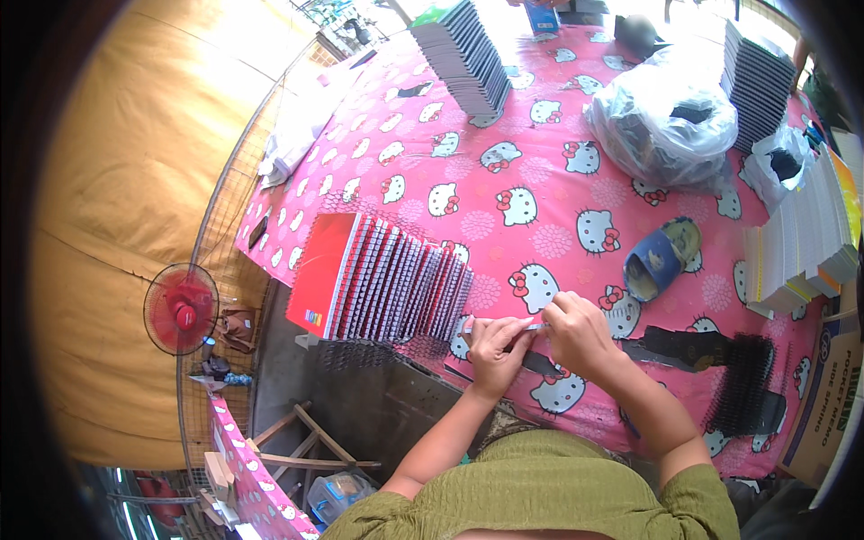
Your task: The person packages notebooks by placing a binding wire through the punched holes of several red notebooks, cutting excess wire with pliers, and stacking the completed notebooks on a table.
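Observation:
Close in front of me, my left hand (498,353) and my right hand (576,331) meet over the pink patterned tablecloth (486,189). Between their fingertips shows a thin white-edged piece (535,326), seen nearly edge-on; its kind is unclear. The left fingers are bent and press at its left end, while the right thumb and fingers pinch near its right end. To the left of my hands stands a long row of red spiral notebooks (326,270), bindings facing up and right. A dark strip (542,364) lies under my hands.
Black binding coils (742,382) are heaped at right, near a cardboard box (823,396). Stacked pads (796,247), a blue slipper (650,270) and a plastic bag (661,135) lie beyond. Tall stacks (463,58) stand farther back. A red fan (183,312) is at left.

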`<state>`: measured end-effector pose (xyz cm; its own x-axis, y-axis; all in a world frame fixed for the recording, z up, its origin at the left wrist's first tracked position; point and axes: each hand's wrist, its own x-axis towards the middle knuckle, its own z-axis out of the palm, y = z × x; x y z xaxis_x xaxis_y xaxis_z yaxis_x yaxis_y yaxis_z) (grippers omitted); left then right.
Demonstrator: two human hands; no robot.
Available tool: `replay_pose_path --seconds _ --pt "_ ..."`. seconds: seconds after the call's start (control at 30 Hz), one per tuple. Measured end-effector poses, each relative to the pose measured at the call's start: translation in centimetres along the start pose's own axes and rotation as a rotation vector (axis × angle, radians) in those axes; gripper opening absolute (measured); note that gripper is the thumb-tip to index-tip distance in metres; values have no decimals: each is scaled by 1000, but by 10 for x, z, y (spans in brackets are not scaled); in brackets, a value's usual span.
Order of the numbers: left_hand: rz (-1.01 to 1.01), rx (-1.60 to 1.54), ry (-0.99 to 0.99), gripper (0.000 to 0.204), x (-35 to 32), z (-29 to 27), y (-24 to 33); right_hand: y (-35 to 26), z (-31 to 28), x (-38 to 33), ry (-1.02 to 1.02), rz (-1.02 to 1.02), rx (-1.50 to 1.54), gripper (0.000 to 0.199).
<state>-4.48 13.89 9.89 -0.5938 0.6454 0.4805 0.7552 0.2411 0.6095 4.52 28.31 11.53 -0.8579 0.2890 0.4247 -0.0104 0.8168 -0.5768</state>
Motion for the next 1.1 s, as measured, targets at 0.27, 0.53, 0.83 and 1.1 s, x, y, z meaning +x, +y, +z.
replay_pose_path --seconds 0.27,0.53,0.83,1.1 --pt "105 15 -20 28 -3 -7 -3 23 -48 0 9 146 -52 25" --pt "87 -142 -86 20 -6 2 -11 153 -121 -52 -103 446 -242 85" --pt "71 -7 -134 29 -7 5 -7 129 -96 -24 142 521 242 44" --pt "101 -99 -127 26 -6 5 -12 91 -56 -13 -277 147 424 28"
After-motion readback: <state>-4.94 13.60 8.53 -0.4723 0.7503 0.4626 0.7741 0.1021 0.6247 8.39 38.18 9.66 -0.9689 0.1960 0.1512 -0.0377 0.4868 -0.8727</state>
